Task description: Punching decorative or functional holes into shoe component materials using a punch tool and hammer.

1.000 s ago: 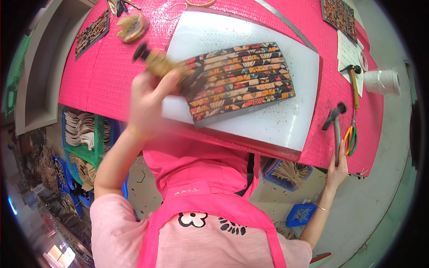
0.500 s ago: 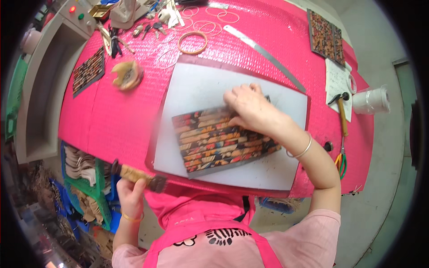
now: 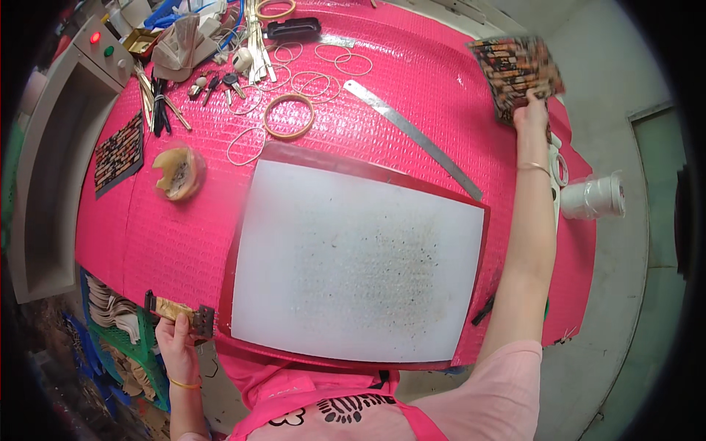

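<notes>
My right hand [image 3: 531,112] reaches to the far right corner of the pink table [image 3: 412,95] and holds a patterned woven panel [image 3: 517,70] by its lower edge, lifted and tilted. Near the front left edge, beside the white board [image 3: 353,264], my left hand [image 3: 173,338] grips a brush with a wooden handle [image 3: 180,313]. Nothing lies on the white board, which is speckled with dark spots.
A long metal ruler [image 3: 415,136] lies beyond the board. A round tub of paste [image 3: 176,170], several rubber bands and a wooden ring [image 3: 288,116] lie at the back left, with tools heaped behind. Another patterned panel [image 3: 118,153] lies far left. A white roll [image 3: 594,197] stands right.
My right hand lifted the patterned panel off the white board and carried it to the far right corner. My left hand with the brush stayed low at the front left edge.
</notes>
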Tool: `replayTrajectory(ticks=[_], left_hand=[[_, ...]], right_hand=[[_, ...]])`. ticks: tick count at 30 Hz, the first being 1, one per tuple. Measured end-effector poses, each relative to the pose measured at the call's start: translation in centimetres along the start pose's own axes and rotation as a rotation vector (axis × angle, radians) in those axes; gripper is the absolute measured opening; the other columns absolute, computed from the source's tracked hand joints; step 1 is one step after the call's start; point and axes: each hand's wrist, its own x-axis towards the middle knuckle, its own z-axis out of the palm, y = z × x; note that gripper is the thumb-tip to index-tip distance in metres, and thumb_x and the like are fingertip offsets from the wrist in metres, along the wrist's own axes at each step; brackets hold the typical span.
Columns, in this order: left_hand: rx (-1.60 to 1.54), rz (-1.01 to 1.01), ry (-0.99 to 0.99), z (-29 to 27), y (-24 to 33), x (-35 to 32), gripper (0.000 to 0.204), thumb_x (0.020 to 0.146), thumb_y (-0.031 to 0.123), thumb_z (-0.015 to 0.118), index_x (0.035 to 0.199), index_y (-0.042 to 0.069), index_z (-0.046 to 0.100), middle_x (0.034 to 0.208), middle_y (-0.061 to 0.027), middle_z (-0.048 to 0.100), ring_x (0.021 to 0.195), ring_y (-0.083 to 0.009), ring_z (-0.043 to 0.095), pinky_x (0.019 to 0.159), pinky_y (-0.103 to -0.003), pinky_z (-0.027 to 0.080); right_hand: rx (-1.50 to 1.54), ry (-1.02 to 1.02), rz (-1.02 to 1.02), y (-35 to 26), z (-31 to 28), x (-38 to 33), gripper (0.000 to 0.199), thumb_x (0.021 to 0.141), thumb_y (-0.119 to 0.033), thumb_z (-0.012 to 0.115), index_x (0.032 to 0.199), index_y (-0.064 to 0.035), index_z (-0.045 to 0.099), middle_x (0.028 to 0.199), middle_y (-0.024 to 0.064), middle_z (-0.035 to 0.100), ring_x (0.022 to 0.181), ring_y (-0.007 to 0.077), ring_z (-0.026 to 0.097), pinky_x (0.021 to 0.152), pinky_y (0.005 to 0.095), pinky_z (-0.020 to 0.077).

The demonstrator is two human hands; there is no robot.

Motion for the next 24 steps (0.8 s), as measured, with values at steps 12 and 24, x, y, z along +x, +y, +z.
replayTrajectory(ticks=[12, 24], left_hand=[[0.195, 0.029, 0.111, -5.1, -0.4, -1.1, 0.017, 0.083, 0.011, 0.057, 0.093, -0.003, 0.057, 0.084, -0.0037, 0.059, 0.072, -0.0092, 0.054, 0.064, -0.023, 0.044], [0.003, 0.078, 0.488, -15.4, -3.2, -3.5, 0.014, 0.081, 0.008, 0.057, 0.091, -0.002, 0.056, 0.081, -0.0036, 0.059, 0.068, -0.0082, 0.053, 0.060, -0.021, 0.042]], right_hand=[[-0.817, -0.845, 0.048, 2.6, 16.7, -12.9, 0.020, 0.087, -0.017, 0.049, 0.099, -0.0053, 0.059, 0.077, -0.0003, 0.058, 0.068, 0.0063, 0.056, 0.061, 0.0198, 0.0445], [-1.493, -1.194, -0.103, 20.7, 50.0, -41.4, 0.062, 0.075, -0.030, 0.056, 0.127, -0.0012, 0.037, 0.112, 0.0150, 0.056, 0.099, 0.0262, 0.057, 0.077, 0.0426, 0.0419]])
